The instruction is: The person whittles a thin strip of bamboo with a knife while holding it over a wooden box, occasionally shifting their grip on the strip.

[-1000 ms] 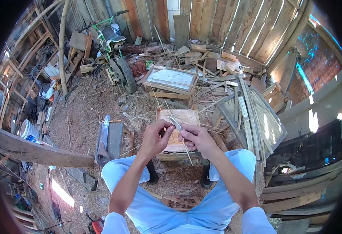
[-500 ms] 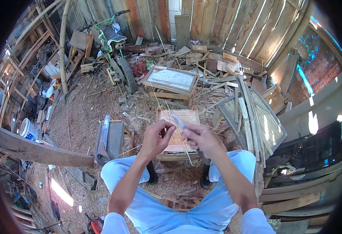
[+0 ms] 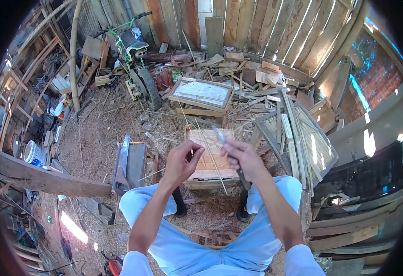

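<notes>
- Legs in light blue trousers (image 3: 187, 246) frame the foreground, knees spread, dark footwear (image 3: 180, 204) on a floor strewn with shavings.
- The left hand (image 3: 183, 162) is raised between the knees, thumb and forefinger curled together at the tips; whether anything thin is pinched there, one cannot tell.
- The right hand (image 3: 242, 160), level with it and well apart, has its fingers wrapped around a knife (image 3: 244, 178), blade angled up and away, dark handle showing below the fist.
- Thin wooden strips (image 3: 212, 158) slant past the left fingertips, between the hands; another narrow strip (image 3: 151, 176) shows beside the left wrist.
- Beyond and below the hands, a shallow wooden box (image 3: 210, 174) sits just ahead of the feet, its slatted surface partly hidden.
- To the left, a handsaw (image 3: 122, 161) lies along a dark-topped box (image 3: 137, 162).
- Farther out, a wooden frame with a pale panel (image 3: 201, 92) rests near scattered offcuts (image 3: 256, 76), with a mesh-like framed panel (image 3: 318, 145) leaning at right.
- At the back, a small green motorbike (image 3: 132, 43) stands before a weathered plank wall (image 3: 242, 25), sunlight cutting through its gaps.
</notes>
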Demonstrator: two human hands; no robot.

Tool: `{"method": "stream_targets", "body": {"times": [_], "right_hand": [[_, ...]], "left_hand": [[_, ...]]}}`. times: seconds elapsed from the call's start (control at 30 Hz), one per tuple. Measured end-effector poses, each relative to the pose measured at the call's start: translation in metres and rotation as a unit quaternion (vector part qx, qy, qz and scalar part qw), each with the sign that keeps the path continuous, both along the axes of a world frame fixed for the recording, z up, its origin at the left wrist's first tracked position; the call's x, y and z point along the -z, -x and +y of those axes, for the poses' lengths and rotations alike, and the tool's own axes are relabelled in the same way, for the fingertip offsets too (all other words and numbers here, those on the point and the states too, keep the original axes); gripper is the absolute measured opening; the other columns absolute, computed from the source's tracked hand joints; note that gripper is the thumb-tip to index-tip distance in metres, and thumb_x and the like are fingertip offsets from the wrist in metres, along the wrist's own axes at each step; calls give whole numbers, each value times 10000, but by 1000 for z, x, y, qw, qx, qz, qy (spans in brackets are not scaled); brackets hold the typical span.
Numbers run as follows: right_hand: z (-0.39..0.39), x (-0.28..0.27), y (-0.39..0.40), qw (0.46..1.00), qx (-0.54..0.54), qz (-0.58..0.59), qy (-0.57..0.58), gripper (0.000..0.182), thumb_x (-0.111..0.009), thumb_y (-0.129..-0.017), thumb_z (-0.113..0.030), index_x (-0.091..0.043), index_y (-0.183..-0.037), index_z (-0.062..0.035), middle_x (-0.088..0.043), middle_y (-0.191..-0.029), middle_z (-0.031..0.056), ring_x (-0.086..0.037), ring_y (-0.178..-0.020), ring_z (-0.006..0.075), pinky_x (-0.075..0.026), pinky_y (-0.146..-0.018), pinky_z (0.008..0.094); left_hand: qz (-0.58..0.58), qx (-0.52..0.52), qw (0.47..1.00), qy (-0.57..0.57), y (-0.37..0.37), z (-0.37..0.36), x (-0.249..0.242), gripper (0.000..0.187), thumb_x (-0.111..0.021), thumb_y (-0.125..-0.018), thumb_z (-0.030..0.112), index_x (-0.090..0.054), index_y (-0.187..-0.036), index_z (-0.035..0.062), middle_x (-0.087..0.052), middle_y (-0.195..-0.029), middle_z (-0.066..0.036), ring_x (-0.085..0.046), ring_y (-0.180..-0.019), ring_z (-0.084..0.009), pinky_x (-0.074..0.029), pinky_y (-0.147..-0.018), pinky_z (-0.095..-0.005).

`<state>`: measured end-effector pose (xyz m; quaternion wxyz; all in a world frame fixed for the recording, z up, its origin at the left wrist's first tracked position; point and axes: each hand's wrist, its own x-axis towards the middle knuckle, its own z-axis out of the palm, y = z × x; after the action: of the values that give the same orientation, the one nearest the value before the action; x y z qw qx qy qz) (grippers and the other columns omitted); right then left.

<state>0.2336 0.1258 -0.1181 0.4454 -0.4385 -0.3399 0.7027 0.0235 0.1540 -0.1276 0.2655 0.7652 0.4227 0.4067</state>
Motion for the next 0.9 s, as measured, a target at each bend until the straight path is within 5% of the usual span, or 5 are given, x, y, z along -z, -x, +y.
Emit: {"method": "stream_targets", "body": {"times": [0.2, 0.33, 0.9], "right_hand": [[11, -7, -33, 993, 104, 49, -22, 324, -527, -931, -83, -516, -1250, -25, -561, -832, 20, -394, -535, 29, -326, -427, 162], [-1, 1, -4, 1000, 5, 21, 4, 340, -540, -939, -122, -532, -1266, -28, -566, -843, 14, -399, -555, 36, -323, -438, 159], [14, -5, -42, 994, 79, 76, -4, 303, -529, -943, -116, -542, -1233, -32, -567, -856, 20, -398, -553, 28, -318, -425, 152]], "left_hand": [[5, -16, 1000, -19, 5, 2, 1, 74, -670, -825, 72, -621, -837, 18, -599, -724, -83, -542, -541, -165, -424, -500, -279], [16, -8, 999, -27, 2, 1, -2, 68, -669, -822, 65, -620, -836, 19, -599, -725, -79, -542, -531, -162, -424, -493, -277], [15, -7, 1000, -18, 10, 4, -1, 66, -666, -817, 49, -617, -827, 8, -583, -707, -76, -524, -521, -146, -412, -488, -272]]}}
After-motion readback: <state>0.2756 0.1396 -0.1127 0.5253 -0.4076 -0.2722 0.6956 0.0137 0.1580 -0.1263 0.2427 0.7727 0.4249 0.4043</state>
